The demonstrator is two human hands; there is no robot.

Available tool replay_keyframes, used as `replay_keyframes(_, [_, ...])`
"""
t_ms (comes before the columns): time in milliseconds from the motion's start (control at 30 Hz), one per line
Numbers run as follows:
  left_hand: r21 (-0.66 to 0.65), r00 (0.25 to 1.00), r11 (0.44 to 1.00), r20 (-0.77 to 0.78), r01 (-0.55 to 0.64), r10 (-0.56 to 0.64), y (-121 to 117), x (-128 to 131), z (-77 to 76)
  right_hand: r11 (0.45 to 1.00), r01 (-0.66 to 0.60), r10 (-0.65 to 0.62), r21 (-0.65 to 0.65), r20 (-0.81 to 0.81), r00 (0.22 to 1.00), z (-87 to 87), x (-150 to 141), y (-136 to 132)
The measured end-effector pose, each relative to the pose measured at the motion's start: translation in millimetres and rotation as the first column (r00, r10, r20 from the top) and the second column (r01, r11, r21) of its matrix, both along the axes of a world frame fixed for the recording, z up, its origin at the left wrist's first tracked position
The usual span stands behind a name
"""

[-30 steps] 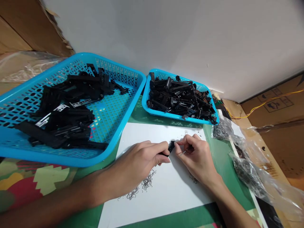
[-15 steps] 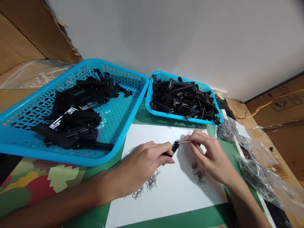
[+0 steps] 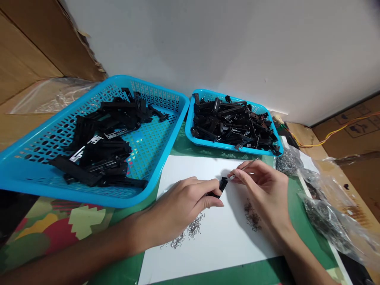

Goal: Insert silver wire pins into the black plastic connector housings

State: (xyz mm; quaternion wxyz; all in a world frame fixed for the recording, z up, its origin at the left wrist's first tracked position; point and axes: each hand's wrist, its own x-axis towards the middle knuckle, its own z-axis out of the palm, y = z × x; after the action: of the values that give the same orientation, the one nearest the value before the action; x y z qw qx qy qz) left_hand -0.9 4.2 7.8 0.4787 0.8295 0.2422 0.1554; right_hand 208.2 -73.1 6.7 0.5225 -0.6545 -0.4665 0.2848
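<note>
My left hand [image 3: 190, 206] is closed on a small black plastic part [image 3: 223, 184], whose far end sticks out past the thumb and forefinger. Close to that end, the fingertips of my right hand [image 3: 261, 186] are pinched together. They hold a thin metal rod [image 3: 247, 166], mostly hidden by the fingers; a small pale spot shows at the fingertips. Both hands are above a white sheet [image 3: 208, 253]. Small bent wire pieces [image 3: 194, 227] lie in a pile beside my left wrist. Another small pile of wire pieces [image 3: 251, 217] lies by my right hand.
A large blue basket [image 3: 162, 166] with black plastic parts stands at the left. A smaller blue basket [image 3: 208, 144], full of black parts, is against the wall. Plastic bags of small metal pieces [image 3: 323, 221] lie on the right, near yellow and red wires [image 3: 323, 142].
My right fingertips have closed in on the end of the black part. The metal rod pointed left at the part before; now it slants up among the fingers. The view has shifted slightly.
</note>
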Motion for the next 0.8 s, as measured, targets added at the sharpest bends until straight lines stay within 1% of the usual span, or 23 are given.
replay_keyframes(67, [-0.004, 1.000, 1.000, -0.003, 0.006, -0.006, 0.1, 0.3, -0.2, 1.000, -0.019, 0.019, -0.025, -0.007, 1.000, -1.5, -3.2, 0.4])
replay_keyframes(133, [-0.008, 1.000, 1.000, -0.014, 0.007, -0.008, 0.3, 0.8, -0.1, 0.999, -0.023, 0.023, -0.032, 0.022, 0.999, -1.8, -4.4, 0.5])
replay_keyframes(267, [-0.015, 0.999, 1.000, -0.033, 0.022, -0.023, 0.2, 1.3, -0.1, 1.000, -0.016, 0.019, -0.027, 0.128, 0.992, 0.4, -4.6, -0.1])
replay_keyframes(433, [-0.032, 0.998, 0.999, -0.045, 0.037, -0.039, -0.1, -0.7, -1.1, 0.999, -0.037, 0.037, -0.004, 0.260, 0.965, 1.5, -6.6, -2.7])
replay_keyframes(533, [-0.108, 0.999, 0.994, -0.036, 0.007, -0.011, 1.0, -1.0, 0.7, 0.999, -0.029, 0.021, 0.022, 0.306, 0.952, 0.4, -9.4, -3.0])
replay_keyframes(633, [-0.191, 0.999, 0.981, -0.035, -0.031, 0.024, 2.1, -0.2, 3.9, 0.999, -0.039, 0.026, 0.034, 0.321, 0.947, 1.3, -10.7, -2.0])
replay_keyframes(700, [-0.188, 0.999, 0.982, -0.037, -0.029, 0.022, 2.2, 0.2, 5.7, 0.999, -0.053, 0.049, 0.005, 0.303, 0.952, 3.1, -9.8, -1.1])
replay_keyframes(800, [-0.146, 0.999, 0.989, -0.047, -0.017, 0.010, 1.6, 0.2, 6.9, 0.997, -0.061, 0.070, -0.046, 0.251, 0.965, 5.6, -6.8, 0.1])
